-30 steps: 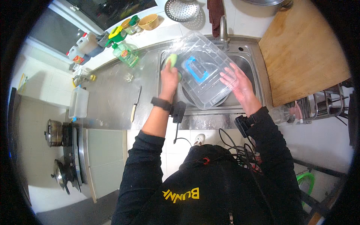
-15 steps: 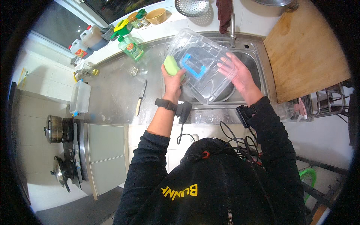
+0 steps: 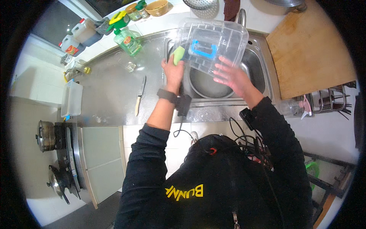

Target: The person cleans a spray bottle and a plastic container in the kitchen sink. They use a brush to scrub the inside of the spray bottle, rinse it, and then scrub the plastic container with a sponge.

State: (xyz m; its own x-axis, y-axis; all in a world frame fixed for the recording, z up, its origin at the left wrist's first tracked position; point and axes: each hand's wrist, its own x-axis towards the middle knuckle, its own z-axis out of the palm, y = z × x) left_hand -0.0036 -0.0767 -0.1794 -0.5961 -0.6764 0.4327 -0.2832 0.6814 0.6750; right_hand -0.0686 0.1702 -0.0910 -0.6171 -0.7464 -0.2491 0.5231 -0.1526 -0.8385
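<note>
A clear, shallow plastic box lid [image 3: 232,38] with a blue handle [image 3: 204,49] is tilted over the sink [image 3: 263,82]. At its left edge, my left hand [image 3: 174,74] is closed around a light green sponge [image 3: 178,55]. My right hand [image 3: 235,79] touches the lid's near right part, its fingers stretched out and spread. Whether those fingers lie under or over the plastic is hard to tell. Beneath the lid, a round metal bowl [image 3: 209,87] sits in the basin, partly covered.
A knife [image 3: 140,96] lies on the steel counter left of the sink, near a green pump bottle [image 3: 128,42]. Farther left stands a clear plastic box [image 3: 72,100]. Right of the basin leans a wooden board [image 3: 309,57]. The faucet [image 3: 242,17] rises behind the lid.
The lid has turned and shifted up and to the right, exposing more of the bowl. My left hand and sponge have moved slightly up; my right hand has moved slightly down and left.
</note>
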